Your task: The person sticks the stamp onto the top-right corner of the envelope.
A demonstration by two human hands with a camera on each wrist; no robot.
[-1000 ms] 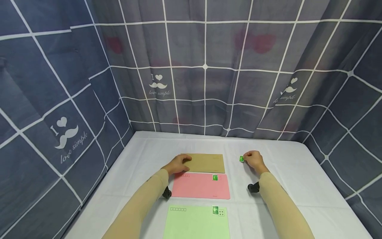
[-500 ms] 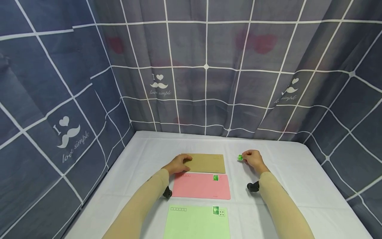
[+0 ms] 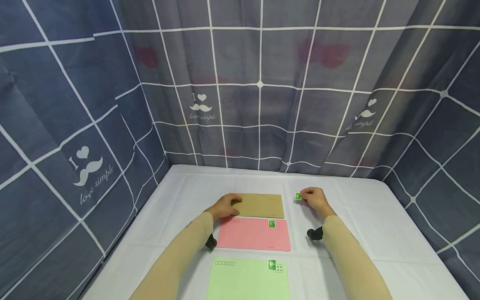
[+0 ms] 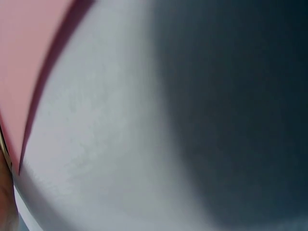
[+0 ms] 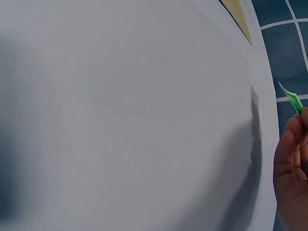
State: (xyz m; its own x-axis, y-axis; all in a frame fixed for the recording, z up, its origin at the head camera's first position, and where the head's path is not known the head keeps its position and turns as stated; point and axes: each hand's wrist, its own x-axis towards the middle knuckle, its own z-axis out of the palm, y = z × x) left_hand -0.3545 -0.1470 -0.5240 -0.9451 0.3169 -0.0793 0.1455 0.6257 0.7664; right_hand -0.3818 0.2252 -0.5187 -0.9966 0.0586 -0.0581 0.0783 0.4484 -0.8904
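My right hand [image 3: 315, 198] pinches a small green stamp [image 3: 298, 196] with a white border at its fingertips, above the table and right of the brown envelope [image 3: 262, 205]. In the right wrist view the stamp [image 5: 293, 102] sticks up edge-on from the fingertips, slightly curved. My left hand [image 3: 223, 206] rests on the left end of the brown envelope, thumb and fingers spread apart. Just below lies a pink envelope [image 3: 251, 235] with a green stamp [image 3: 271, 224] near its upper right corner. Nearest me, a light green envelope [image 3: 243, 281] also bears a green stamp [image 3: 271, 265].
A white cloth [image 3: 180, 187] covers the table. Dark curtains [image 3: 240, 104] with white grid lines stand behind it and on both sides. Black wrist-worn devices [image 3: 315, 234] sit under each forearm. The light green envelope runs past the bottom of the head view.
My right hand has moved slightly left with the stamp, nearer the brown envelope. My left hand stays on the envelope's left end.
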